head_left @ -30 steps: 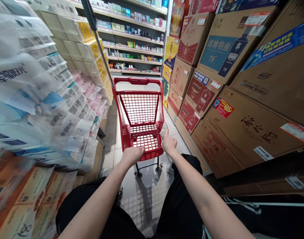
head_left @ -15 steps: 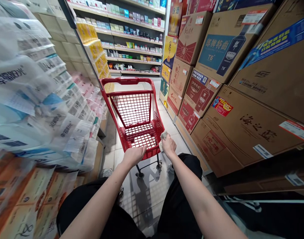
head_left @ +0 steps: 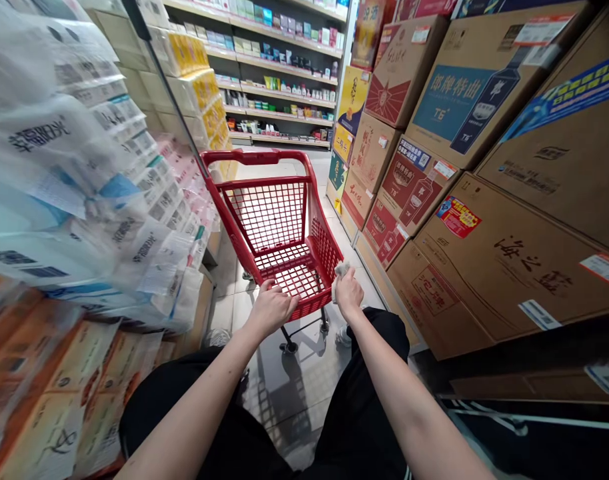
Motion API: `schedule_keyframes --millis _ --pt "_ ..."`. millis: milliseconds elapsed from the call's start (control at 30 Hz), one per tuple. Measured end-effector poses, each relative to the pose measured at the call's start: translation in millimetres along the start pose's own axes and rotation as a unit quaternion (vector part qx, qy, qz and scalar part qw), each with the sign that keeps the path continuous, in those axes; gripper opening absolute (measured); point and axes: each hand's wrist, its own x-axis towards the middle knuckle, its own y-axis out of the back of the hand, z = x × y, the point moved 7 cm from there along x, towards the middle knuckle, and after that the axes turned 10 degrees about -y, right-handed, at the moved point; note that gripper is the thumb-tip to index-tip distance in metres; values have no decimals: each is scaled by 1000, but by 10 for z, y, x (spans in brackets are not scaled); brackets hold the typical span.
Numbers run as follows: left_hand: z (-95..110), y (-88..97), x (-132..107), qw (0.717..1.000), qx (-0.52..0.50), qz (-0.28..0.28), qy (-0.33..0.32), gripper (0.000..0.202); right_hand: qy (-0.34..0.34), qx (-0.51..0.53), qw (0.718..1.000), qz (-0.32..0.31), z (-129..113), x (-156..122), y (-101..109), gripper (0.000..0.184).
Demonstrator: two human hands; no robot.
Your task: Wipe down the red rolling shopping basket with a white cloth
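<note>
A small red shopping cart (head_left: 312,190) with a grid basket stands on the floor right in front of me, its handle bar on the far side. My left hand (head_left: 273,308) is closed over the near rim of the basket, fingers curled onto the edge. My right hand (head_left: 349,292) clutches a crumpled greyish cloth (head_left: 341,270) against the basket's near right corner. The basket holds nothing that I can see. A thin dark pole (head_left: 177,113) rises from the handle's left end toward the upper left.
Plastic-wrapped paper packs (head_left: 139,227) are piled close on my left. Stacked cartons (head_left: 514,267) line the right side on a low base. Shelves of small goods (head_left: 284,93) stand at the far end. My knees flank the tiled floor (head_left: 279,413) between.
The whole view has swung slightly, so the cart and cartons sit farther right. My left hand has shifted a little along the rim, with more fingers showing. The cloth stays in my right hand.
</note>
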Motion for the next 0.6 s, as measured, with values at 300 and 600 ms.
schedule_keyframes --millis 300,600 --pt "-97 93 -33 999 -11 23 -37 51 231 -101 968 6 116 -257 93 56" --pt "-206 9 12 999 10 -15 -52 52 532 -143 831 79 -105 -156 355 43"
